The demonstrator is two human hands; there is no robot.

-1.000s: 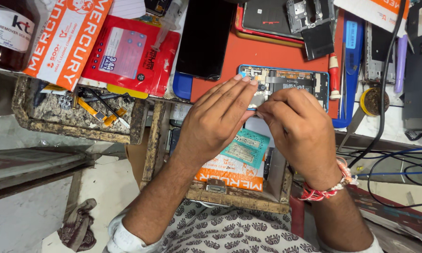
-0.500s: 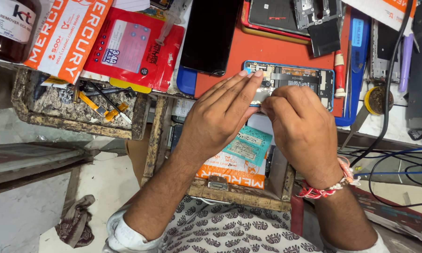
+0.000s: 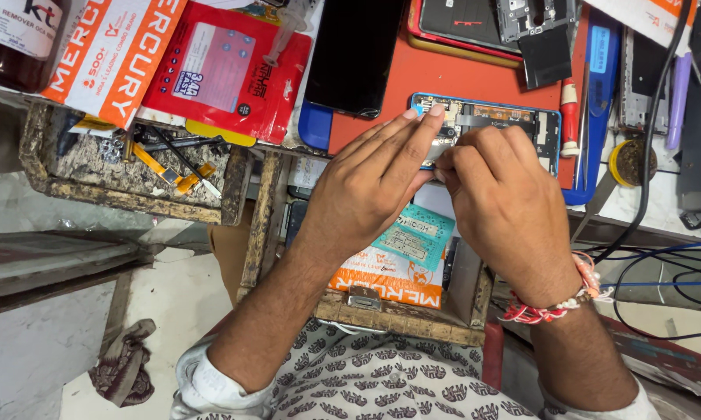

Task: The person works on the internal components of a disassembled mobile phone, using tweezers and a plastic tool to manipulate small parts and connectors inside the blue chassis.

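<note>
On the orange surface [image 3: 444, 74], an opened phone with a blue frame [image 3: 514, 124] lies with its long axis running left to right, its exposed boards facing up. It sits just ahead of both hands, which meet over its left end. Left hand [image 3: 374, 183] rests flat with fingers stretched forward, fingertips touching the frame's top left corner. Right hand [image 3: 506, 202] is curled, fingertips pinched together on some small part at the phone's near edge; what it pinches is hidden. Both hands are equally near.
</note>
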